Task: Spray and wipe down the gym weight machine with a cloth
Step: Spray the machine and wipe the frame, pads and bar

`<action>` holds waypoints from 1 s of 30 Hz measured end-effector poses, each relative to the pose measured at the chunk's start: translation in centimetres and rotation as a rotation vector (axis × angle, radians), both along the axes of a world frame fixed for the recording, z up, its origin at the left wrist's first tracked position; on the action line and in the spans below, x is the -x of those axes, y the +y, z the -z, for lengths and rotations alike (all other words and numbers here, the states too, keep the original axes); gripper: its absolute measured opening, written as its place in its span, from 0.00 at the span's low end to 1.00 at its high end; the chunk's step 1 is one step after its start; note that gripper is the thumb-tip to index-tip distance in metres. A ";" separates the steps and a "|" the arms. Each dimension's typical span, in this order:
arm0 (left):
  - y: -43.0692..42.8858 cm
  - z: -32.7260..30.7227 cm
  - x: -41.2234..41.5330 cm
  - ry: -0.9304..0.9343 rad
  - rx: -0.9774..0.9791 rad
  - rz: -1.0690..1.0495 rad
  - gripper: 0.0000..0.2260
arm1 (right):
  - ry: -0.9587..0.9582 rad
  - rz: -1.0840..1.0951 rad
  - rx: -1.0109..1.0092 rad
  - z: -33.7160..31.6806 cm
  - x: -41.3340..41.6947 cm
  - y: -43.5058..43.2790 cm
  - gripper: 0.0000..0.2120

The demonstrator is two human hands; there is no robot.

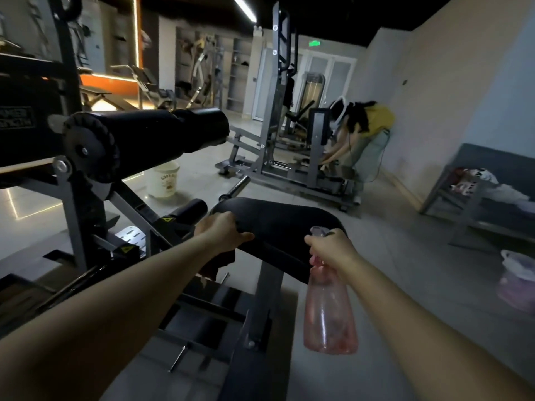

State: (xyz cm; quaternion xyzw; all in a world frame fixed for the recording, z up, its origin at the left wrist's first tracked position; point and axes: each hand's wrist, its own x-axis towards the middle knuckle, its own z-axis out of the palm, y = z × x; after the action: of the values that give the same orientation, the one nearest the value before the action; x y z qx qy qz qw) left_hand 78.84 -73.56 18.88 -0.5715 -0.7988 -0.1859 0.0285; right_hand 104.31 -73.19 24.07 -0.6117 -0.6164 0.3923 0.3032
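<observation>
Our left hand point(224, 231) clamps a cloth point(221, 263) on the seat pad point(283, 224). Our right hand point(333, 251) grips the spray bottle point(330, 311).

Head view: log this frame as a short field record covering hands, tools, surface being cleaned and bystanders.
surface: curved black padded seat
left hand: grips dark cloth against seat edge
right hand: grips translucent pink plastic spray bottle, nozzle by seat
background: person in yellow top bent over another machine; white plastic bucket on floor
</observation>
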 end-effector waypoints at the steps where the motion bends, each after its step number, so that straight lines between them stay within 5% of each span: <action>1: 0.0 -0.1 0.2 0.001 -0.002 -0.002 0.28 | -0.020 0.009 -0.017 -0.1 -0.7 0.1 0.19; 9: 0.1 -0.8 0.1 -0.008 0.023 0.010 0.30 | -0.023 0.037 -0.024 -0.9 -3.4 -0.4 0.16; 17: -0.5 -0.9 0.1 -0.007 0.014 0.023 0.28 | 0.053 -0.180 0.030 -3.1 -0.1 -0.6 0.11; 30: -0.3 -2.5 -0.5 -0.012 0.202 -0.004 0.20 | -0.153 -0.419 0.113 -5.5 5.8 8.8 0.11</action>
State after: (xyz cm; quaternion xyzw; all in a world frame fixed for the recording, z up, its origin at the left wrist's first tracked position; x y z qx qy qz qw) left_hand 79.33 -73.83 21.36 -0.5689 -0.8147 -0.1077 -0.0336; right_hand 98.49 -64.44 29.59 -0.5142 -0.7283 0.4332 0.1325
